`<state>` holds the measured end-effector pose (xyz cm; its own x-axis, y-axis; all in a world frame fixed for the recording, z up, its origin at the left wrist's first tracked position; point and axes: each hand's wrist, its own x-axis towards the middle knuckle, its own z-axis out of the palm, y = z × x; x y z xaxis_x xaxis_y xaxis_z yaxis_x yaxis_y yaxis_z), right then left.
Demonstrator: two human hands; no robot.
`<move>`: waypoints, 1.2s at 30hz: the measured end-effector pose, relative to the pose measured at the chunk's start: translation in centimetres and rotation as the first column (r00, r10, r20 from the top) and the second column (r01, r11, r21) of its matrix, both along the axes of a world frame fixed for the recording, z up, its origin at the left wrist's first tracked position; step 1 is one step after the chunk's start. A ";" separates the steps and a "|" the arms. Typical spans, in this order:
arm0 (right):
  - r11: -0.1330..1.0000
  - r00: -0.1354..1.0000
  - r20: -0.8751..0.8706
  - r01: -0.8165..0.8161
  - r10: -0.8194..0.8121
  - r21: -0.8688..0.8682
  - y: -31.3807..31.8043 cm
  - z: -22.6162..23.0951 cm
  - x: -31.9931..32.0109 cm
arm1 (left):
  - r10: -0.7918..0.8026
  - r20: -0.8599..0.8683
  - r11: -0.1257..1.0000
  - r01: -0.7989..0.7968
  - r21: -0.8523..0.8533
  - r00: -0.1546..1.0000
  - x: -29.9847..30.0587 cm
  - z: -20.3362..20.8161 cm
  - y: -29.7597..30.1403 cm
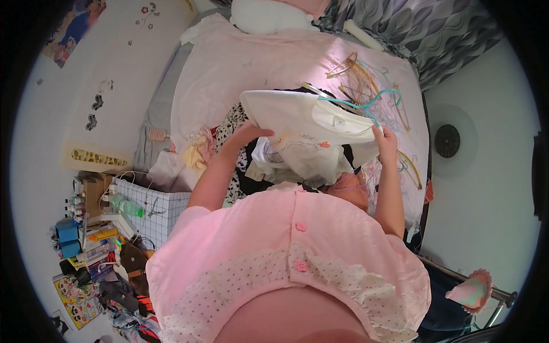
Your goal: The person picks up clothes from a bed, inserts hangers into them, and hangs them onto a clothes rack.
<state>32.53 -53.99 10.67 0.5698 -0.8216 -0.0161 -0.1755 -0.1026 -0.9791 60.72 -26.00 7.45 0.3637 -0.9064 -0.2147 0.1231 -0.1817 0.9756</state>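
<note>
A white T-shirt with a small coloured print on its front is held up over the bed. My left hand is closed on its left edge. On the other side, my right hand pinches the shirt by the shoulder near the neckline. A teal clothes hanger lies at the shirt's neck opening, its hook sticking out to the upper right; how far it reaches inside is hidden. Beneath the shirt lies a heap of clothes, among them a black-and-white patterned garment.
Several loose hangers lie on the pink bed sheet at the far right. A white checked storage box stands at the left, beside a pile of bags and small goods. A round black fan is at the right wall.
</note>
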 end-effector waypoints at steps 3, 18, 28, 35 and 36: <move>1.000 1.000 -0.015 0.015 -0.016 -0.023 -0.6 -0.3 -0.5 | -0.149 -0.061 0.989 0.149 -0.004 0.987 -2.3 -3.2 -2.1; 0.932 0.951 -0.092 0.307 -0.295 0.194 -1.4 -4.2 -5.5 | -0.072 -0.229 0.982 0.109 0.155 0.971 1.9 -2.0 0.7; 0.915 0.954 0.030 0.278 -0.299 0.293 -3.1 -5.1 -6.1 | -0.301 -0.051 0.953 0.303 0.028 0.952 -1.1 -3.7 -0.5; 0.905 0.932 -0.055 0.361 -0.358 0.227 -4.0 -3.2 -7.6 | -0.109 0.170 0.987 0.086 0.138 0.979 0.9 -6.6 1.1; 0.905 0.932 -0.049 0.360 -0.359 0.226 -4.1 -3.3 -8.1 | 0.048 0.226 0.991 -0.074 0.110 0.973 1.4 -6.8 1.8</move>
